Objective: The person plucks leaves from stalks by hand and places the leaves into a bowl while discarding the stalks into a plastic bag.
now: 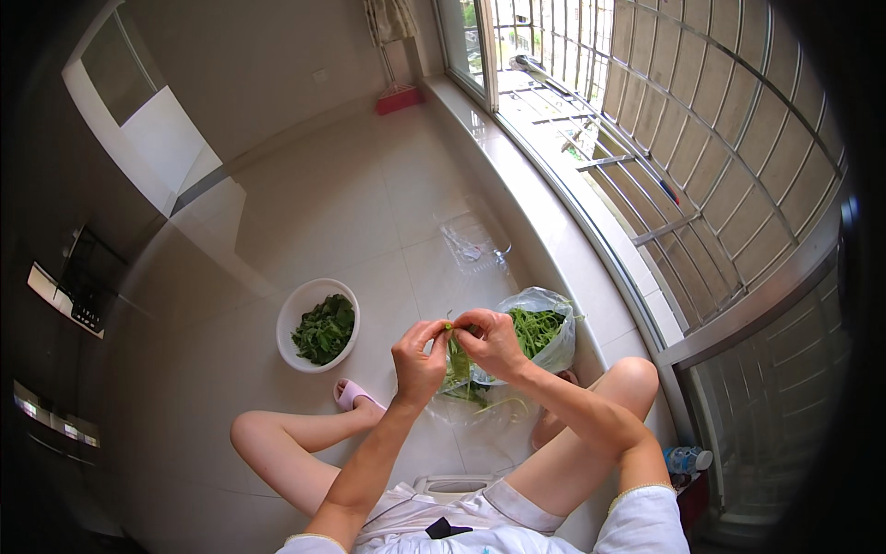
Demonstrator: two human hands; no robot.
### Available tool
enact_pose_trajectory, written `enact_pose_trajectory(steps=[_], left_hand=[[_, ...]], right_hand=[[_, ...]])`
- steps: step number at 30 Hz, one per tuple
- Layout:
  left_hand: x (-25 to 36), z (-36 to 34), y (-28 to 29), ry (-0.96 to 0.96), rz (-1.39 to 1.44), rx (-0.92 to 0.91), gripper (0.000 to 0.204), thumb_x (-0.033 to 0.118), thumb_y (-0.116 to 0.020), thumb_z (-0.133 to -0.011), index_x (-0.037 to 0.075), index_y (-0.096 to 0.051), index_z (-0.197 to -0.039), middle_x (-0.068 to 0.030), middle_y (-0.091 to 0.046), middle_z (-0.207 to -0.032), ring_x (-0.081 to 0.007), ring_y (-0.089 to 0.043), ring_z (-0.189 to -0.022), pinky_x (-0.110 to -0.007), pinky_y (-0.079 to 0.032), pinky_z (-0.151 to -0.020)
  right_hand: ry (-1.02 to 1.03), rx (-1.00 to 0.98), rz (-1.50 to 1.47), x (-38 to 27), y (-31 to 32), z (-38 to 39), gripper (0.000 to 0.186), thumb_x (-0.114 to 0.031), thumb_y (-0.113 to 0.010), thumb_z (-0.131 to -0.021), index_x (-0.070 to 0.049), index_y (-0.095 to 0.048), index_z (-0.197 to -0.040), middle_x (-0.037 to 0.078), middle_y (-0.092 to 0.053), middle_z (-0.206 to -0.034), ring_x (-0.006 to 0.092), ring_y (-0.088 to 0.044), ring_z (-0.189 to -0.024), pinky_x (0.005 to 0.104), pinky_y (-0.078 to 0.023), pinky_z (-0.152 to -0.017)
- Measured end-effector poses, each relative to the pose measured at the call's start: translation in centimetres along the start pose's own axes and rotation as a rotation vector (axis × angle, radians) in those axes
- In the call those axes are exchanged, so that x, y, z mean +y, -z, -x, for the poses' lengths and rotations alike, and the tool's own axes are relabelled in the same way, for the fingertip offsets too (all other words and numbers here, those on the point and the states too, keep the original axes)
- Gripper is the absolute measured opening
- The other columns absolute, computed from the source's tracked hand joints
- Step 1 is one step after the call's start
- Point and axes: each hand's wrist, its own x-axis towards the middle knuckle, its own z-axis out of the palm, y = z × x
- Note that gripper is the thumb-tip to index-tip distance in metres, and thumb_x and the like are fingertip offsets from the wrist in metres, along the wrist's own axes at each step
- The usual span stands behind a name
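My left hand (420,360) and my right hand (489,346) meet at the centre, both with fingertips pinched on a small green stem (448,327). Loose green leaves and stems (466,388) hang and lie just below them. Behind my right hand is a clear plastic bag (565,342) holding long green stems (535,328), partly hidden by that hand. To the left, a white bowl (288,319) on the floor holds dark green leaves (323,328).
Around me are the tiled floor (351,203), my legs, a pink slipper (349,392) and a small stool (452,483). A crumpled clear plastic item (471,245) lies near the window ledge (521,175). A red dustpan (399,100) stands by the back wall; a bottle (688,459) is at lower right.
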Motion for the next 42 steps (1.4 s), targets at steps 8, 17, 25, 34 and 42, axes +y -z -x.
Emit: enact_pose_trajectory(steps=[8,17,25,34,42], left_hand=[[-1.3,-0.8,1.2,0.379,0.607,0.120,0.009,0.001,-0.053,-0.076,-0.003,-0.058,-0.083,-0.0068,-0.059,-0.075,-0.0116,-0.055,-0.068,-0.022,-0.045,-0.064],[-3.8,-0.8,3.3,0.452,0.695,0.229,0.008,0.002,-0.053,-0.076,0.000,-0.058,-0.082,-0.0062,-0.058,-0.074,-0.0124,-0.056,-0.066,-0.023,-0.047,-0.064],[-7.9,1.0,4.9,0.526,0.627,0.318,0.010,0.002,-0.054,-0.075,-0.001,-0.058,-0.084,-0.0053,-0.058,-0.075,-0.0112,-0.055,-0.065,-0.021,-0.047,-0.062],[-7.8,2.0,4.7,0.543,0.575,0.226,0.010,0.002,-0.056,-0.075,-0.001,-0.058,-0.084,-0.0051,-0.058,-0.074,-0.0109,-0.055,-0.065,-0.023,-0.047,-0.062],[-6.3,2.3,3.5,0.566,0.596,0.144,0.012,0.000,-0.057,-0.073,-0.003,-0.058,-0.084,-0.0056,-0.058,-0.073,-0.0105,-0.054,-0.064,-0.022,-0.045,-0.062]], right_hand=[[-0.100,0.045,-0.082,2.0,1.8,-1.7,0.013,-0.008,-0.054,-0.070,0.003,-0.059,-0.074,0.007,-0.058,-0.059,0.0083,-0.050,-0.050,0.0221,-0.040,-0.045],[0.127,0.572,-0.330,1.3,10.1,-5.1,0.008,-0.004,-0.054,-0.076,0.003,-0.057,-0.080,0.004,-0.056,-0.066,0.0077,-0.051,-0.055,0.0187,-0.043,-0.051],[0.234,0.823,-0.214,0.4,14.6,-5.3,0.009,-0.005,-0.055,-0.077,0.002,-0.057,-0.081,0.004,-0.056,-0.065,0.0082,-0.053,-0.056,0.0195,-0.044,-0.052],[0.279,0.346,0.381,5.2,9.1,-4.1,0.005,0.001,-0.054,-0.069,0.000,-0.057,-0.072,0.014,-0.057,-0.067,0.0237,-0.057,-0.055,0.0286,-0.046,-0.051],[-0.363,-0.408,1.110,16.7,8.0,0.8,0.010,-0.001,-0.049,-0.061,0.000,-0.058,-0.064,0.019,-0.057,-0.071,0.0323,-0.058,-0.068,0.0392,-0.047,-0.059]])
